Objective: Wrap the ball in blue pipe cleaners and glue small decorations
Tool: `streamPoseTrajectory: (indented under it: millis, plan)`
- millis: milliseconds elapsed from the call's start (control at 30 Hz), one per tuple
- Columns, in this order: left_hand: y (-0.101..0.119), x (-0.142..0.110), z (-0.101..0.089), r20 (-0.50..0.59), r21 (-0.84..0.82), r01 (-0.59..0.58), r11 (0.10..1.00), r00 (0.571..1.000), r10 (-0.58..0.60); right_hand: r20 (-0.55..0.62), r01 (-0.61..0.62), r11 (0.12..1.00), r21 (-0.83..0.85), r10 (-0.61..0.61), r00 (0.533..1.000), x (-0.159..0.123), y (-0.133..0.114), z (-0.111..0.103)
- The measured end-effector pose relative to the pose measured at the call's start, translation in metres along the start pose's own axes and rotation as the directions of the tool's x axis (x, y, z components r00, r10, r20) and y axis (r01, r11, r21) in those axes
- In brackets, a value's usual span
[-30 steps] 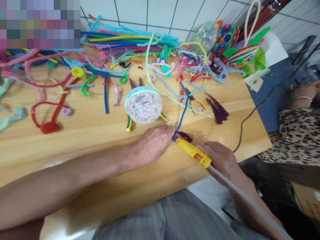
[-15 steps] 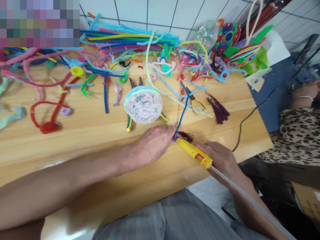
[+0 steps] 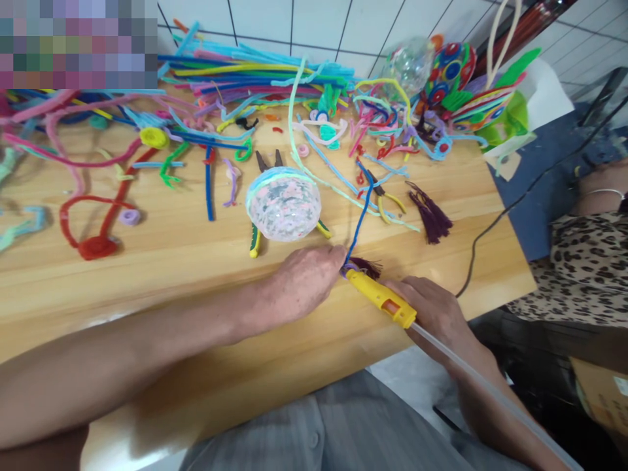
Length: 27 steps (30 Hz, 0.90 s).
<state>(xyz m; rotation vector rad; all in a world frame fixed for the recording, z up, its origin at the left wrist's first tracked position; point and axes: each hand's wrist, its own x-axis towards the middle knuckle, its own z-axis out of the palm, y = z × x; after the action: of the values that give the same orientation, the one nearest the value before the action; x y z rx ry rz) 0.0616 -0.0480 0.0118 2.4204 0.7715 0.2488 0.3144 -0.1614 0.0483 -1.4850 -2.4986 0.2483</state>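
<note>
My left hand (image 3: 304, 280) rests on the wooden table (image 3: 196, 261) with its fingers closed, pinching the lower end of a dark blue pipe cleaner (image 3: 360, 219) that runs up and away. My right hand (image 3: 434, 313) grips a yellow glue gun (image 3: 380, 297) with a clear glue stick trailing behind. Its nozzle touches the spot where the blue pipe cleaner meets a small dark purple tassel (image 3: 367, 265). Just above my left hand sits a clear glittery ball (image 3: 283, 203) wrapped in pale blue and pink, on top of pliers.
Many coloured pipe cleaners (image 3: 255, 75) are heaped along the table's far side. A second purple tassel (image 3: 430, 214) and small pliers (image 3: 385, 197) lie right of centre. Decorated balls and a green bag (image 3: 490, 98) stand at the far right. A black cable (image 3: 490, 226) hangs off the right edge; another person in leopard print (image 3: 583, 261) sits there.
Almost nothing has changed. Both hands stay in place with the glue gun nozzle at the joint; the view has shifted slightly.
</note>
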Motion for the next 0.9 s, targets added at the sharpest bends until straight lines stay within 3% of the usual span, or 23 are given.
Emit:
streamPoseTrajectory:
  millis: [267, 700, 900]
  plan:
    - [0.0011, -0.0003, -0.0015, 0.015, 0.010, 0.013, 1.000, 1.000, -0.013, 0.012, -0.047, 0.996, 0.078, 0.047, 0.999, -0.0039, 0.0031, 0.0020]
    - [0.0025, 0.0034, -0.0053, 0.085, 0.023, 0.007, 1.000, 0.996, -0.009, 0.011, -0.012, 0.998, 0.066, 0.011, 1.000, -0.0060, 0.0070, 0.0023]
    - [-0.0003, 0.0024, -0.0043, 0.021, -0.029, -0.033, 0.999, 0.999, 0.033, 0.021, -0.015, 0.996, 0.089, 0.013, 1.000, -0.0057, 0.0076, 0.0026]
